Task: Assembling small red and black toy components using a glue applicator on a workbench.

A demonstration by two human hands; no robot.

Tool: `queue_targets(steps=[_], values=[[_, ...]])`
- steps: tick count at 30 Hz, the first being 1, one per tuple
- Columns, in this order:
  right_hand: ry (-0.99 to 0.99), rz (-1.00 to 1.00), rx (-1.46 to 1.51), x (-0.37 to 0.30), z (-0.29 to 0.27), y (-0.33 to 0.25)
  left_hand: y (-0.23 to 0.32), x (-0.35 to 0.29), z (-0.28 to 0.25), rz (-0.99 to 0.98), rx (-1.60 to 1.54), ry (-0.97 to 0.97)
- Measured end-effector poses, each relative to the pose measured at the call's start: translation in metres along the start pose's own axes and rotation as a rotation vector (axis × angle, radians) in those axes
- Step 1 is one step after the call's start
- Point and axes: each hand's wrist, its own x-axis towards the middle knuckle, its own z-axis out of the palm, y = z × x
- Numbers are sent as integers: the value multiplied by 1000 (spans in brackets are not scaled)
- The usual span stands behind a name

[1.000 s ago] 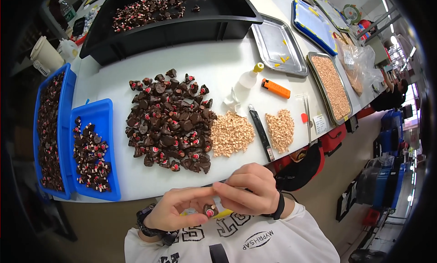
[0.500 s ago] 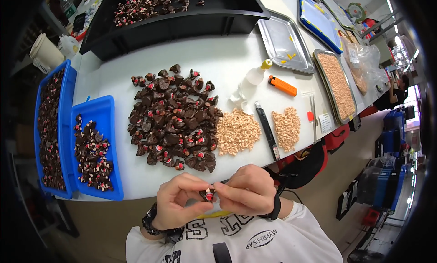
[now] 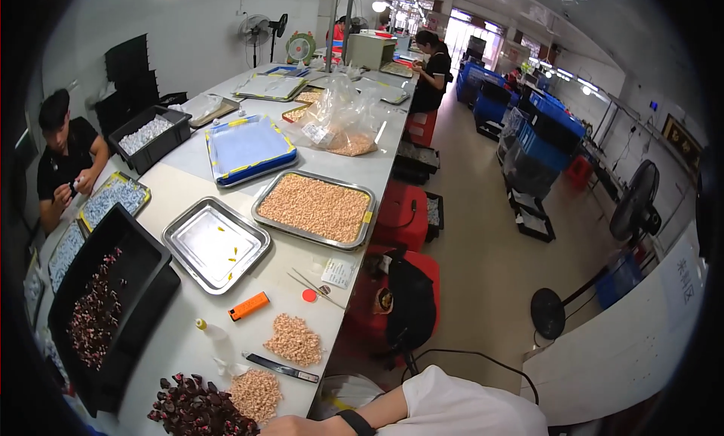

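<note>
My right hand (image 3: 292, 426) shows only in part at the lower edge, with a dark band on the wrist; its fingers are cut off by the frame. It is beside a heap of dark brown pieces with red spots (image 3: 197, 409) and a small pile of beige bits (image 3: 255, 395). My left hand is out of the picture. Past the piles lie a black-handled cutter knife (image 3: 280, 367), a second beige pile (image 3: 292, 339), a clear squeeze bottle with a yellow tip (image 3: 214, 330) and an orange box cutter or lighter-like object (image 3: 249, 306).
A black bin (image 3: 154, 266) with dark pieces stands left. Beyond are a metal tray (image 3: 175, 236), a tray of beige bits (image 3: 313, 207), blue trays (image 3: 249, 151), tweezers (image 3: 326, 293) and a plastic bag (image 3: 347, 112). Two people work farther off. Red stools (image 3: 400, 217) line the table's right side.
The view has swung up and to the right, showing more of the room. Both hands held a small dark piece with a red spot; now only part of the right hand shows.
</note>
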Motion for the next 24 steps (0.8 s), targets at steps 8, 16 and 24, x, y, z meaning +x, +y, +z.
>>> queue_targets(steps=[8, 16, 24], values=[[20, -7, 1, 3, -6, 1, 14, 3, 13, -2, -42, 27], [-5, -14, 14, -4, -4, -1, 19, -1, 15, -59, 21, 71], [-69, 139, 134, -10, 7, -11, 22, -3, 19, 30, -54, 91]])
